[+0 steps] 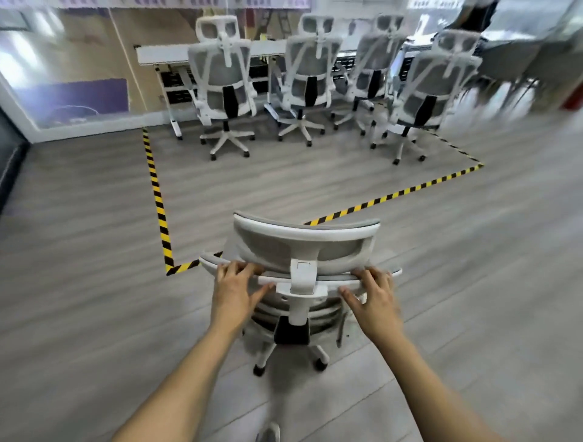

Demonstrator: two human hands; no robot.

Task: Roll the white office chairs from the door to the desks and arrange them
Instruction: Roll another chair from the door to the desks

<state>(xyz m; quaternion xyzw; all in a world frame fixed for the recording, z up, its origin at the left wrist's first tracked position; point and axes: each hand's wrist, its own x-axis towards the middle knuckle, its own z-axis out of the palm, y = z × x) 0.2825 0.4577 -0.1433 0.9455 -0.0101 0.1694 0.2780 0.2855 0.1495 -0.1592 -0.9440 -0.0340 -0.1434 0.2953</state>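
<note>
The left grip [235, 291] and right grip [375, 299] each clasp the back rail of the white-framed grey-mesh office chair [303, 246], probably to steer it straight toward the long white table [164, 55].

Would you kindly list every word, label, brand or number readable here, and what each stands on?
No text can be read. The purple strip along the top edge and the purple panel at left are too blurred; the near chair and the four chairs at the desk show no legible label.
</note>
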